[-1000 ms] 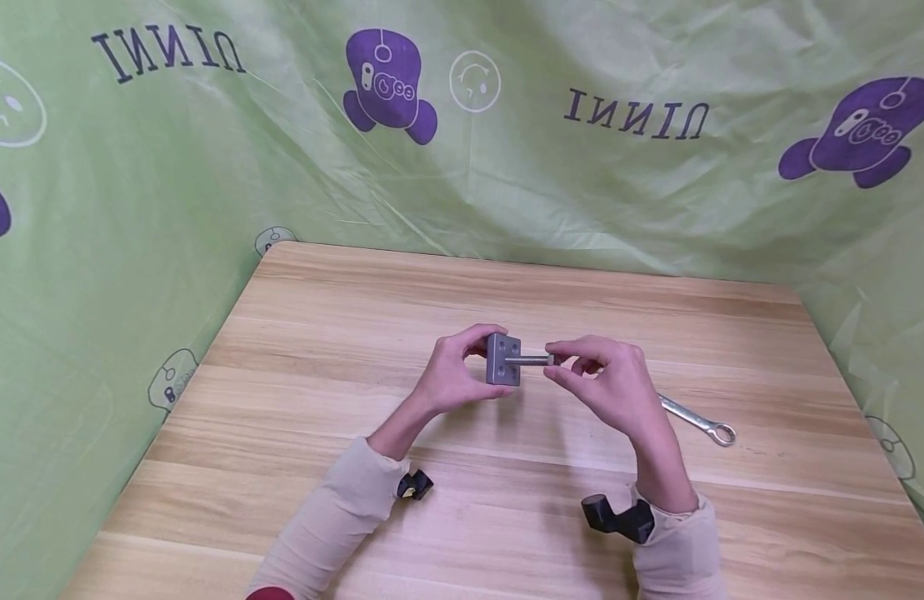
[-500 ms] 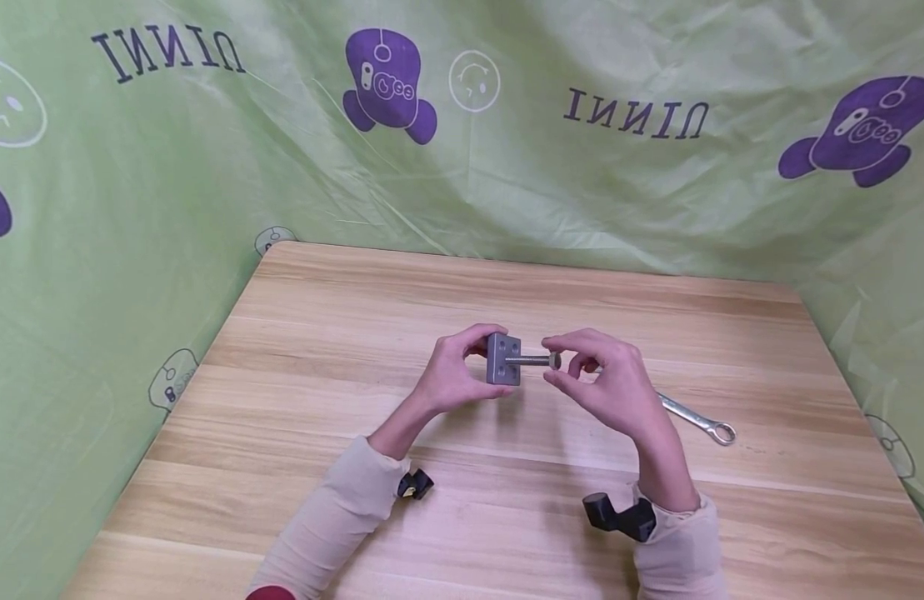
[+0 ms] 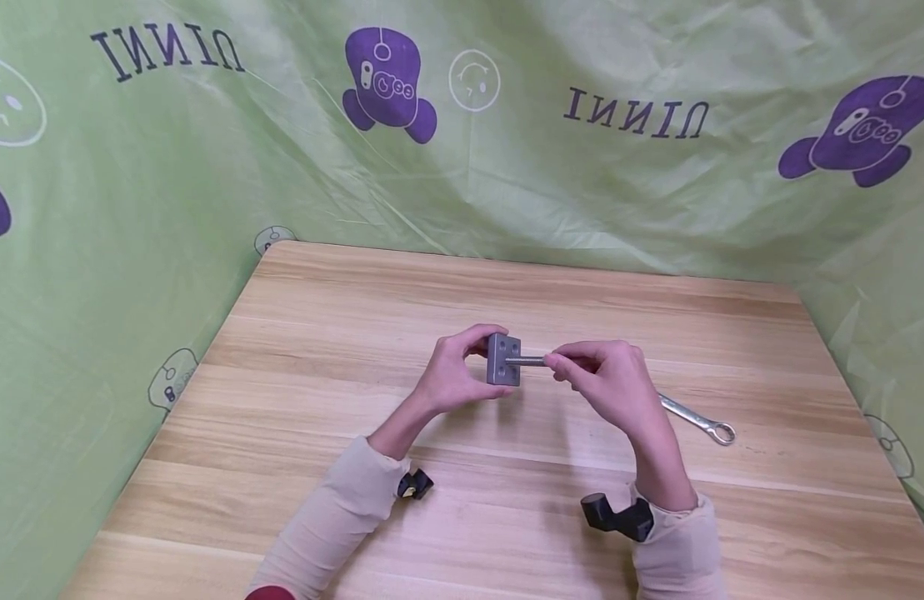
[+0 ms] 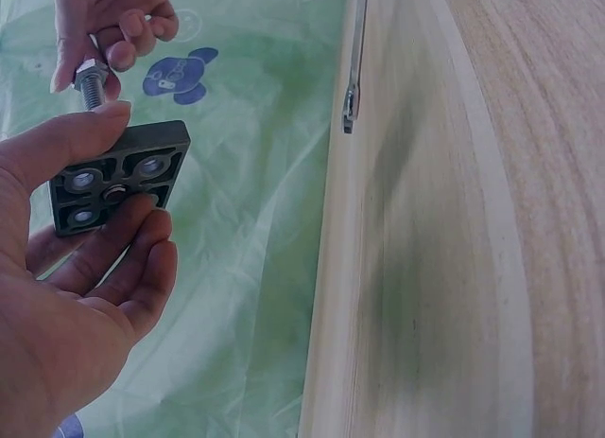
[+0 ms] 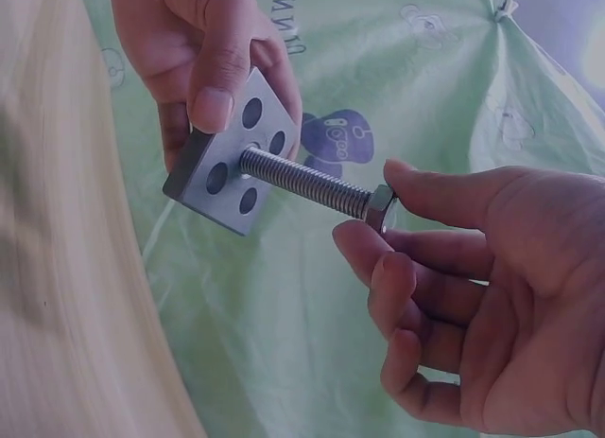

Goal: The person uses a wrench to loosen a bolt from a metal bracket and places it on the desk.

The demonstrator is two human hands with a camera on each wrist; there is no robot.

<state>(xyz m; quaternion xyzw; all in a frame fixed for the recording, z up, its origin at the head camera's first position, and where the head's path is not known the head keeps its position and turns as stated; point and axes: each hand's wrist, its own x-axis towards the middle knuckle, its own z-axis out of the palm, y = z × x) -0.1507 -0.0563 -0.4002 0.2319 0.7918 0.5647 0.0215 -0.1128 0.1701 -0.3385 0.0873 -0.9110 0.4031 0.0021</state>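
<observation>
A dark grey square plate (image 3: 499,360) with a hole near each corner is held by its edges in my left hand (image 3: 452,371), thumb on one side and fingers on the other. From the plate's centre a long threaded bolt (image 5: 307,184) sticks out to the right. My right hand (image 3: 607,379) pinches the bolt's hex head (image 5: 380,208) between thumb and index finger, the other fingers curled loosely. In the left wrist view the ribbed underside of the plate (image 4: 121,178) shows, with the bolt's end in its middle hole. Both hands are raised above the table.
A combination wrench (image 3: 697,417) lies on the wooden table (image 3: 319,333) to the right, partly hidden behind my right forearm. Green printed cloth (image 3: 462,192) hangs around the table's back and sides. Black camera mounts (image 3: 617,518) sit on both sleeved wrists.
Half a second ago my right thumb and finger were spread apart around the bolt head; they now pinch it again. The left hand and plate have stayed in place.
</observation>
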